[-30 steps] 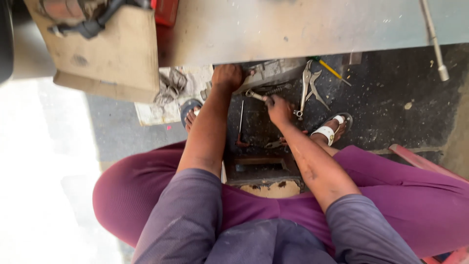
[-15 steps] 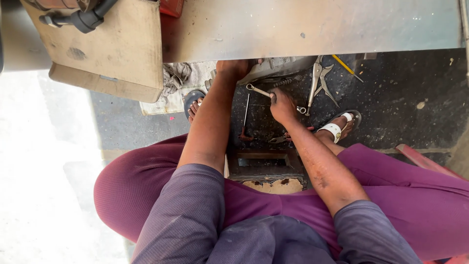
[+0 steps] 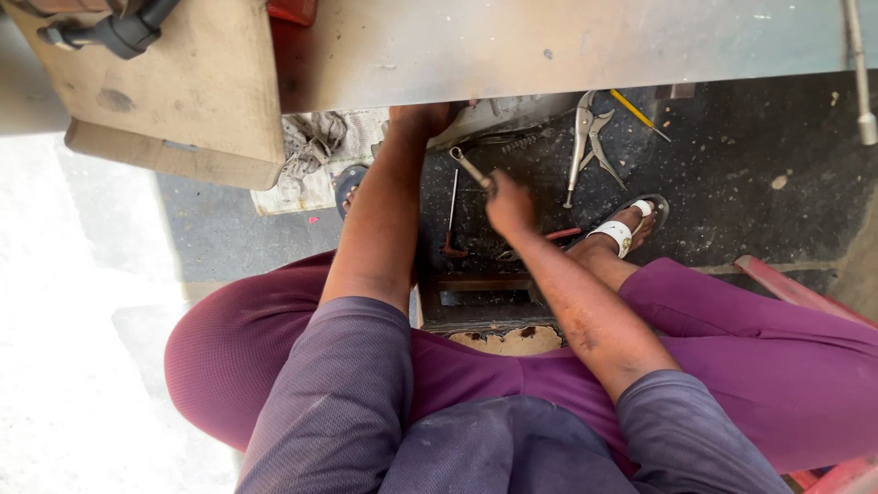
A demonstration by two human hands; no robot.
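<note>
A bare metal wrench, dull and worn, is gripped by the right hand. The left hand is pressed under a broad metal panel, matt, scuffed and dusty. Grey metal pliers are laid on the rough, dark, gritty ground. A crumpled, soiled cloth is seen beside a flat brown board, matt and stained.

Dark gritty floor beneath a sunlit metal panel.
</note>
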